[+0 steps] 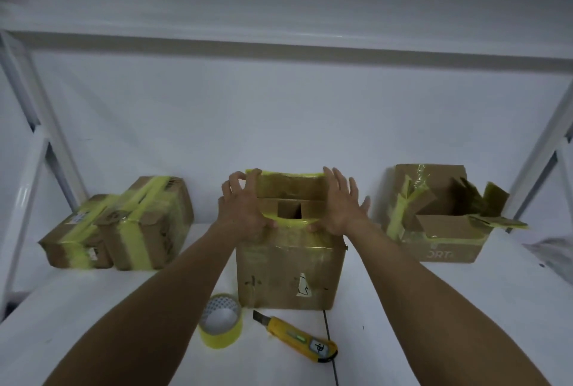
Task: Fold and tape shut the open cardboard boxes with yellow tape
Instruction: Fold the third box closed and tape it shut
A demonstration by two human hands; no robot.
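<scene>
Knife: a yellow box cutter (300,339) lies at the bottom centre of the frame on the white table (434,317), blade end pointing up-left, untouched.
Tape: the roll of yellow tape (220,325) stands just left of the knife, near the front foot of the middle box, free of both hands.
Middle box: the open cardboard box (286,274) sits at frame centre, its top flaps edged with old yellow tape and not yet closed; a dark gap shows between them.
Left hand: the left hand (243,209) is spread over the left side of the box top, fingers curled on the far flap's edge and thumb down at the near flap.
Right hand: the right hand (342,207) mirrors it on the right side, fingers fanned and mostly straight, palm against the flap, thumb near the front edge.
Step in hand: judged to be folding the flaps inward before any taping.
Doing it well: press the short inner flaps flat first, then bring the two long flaps together so their edges meet with no gap; hold the seam with one hand while the other reaches down for the roll.
Risk: the old tape curling at the edges may stick the flaps askew or keep them from lying flat.
Left boxes: two taped boxes (124,227), left of centre, look already sealed.
Right box: another open box (443,221), right of centre, has ragged flaps standing up and awaits its turn.
</scene>
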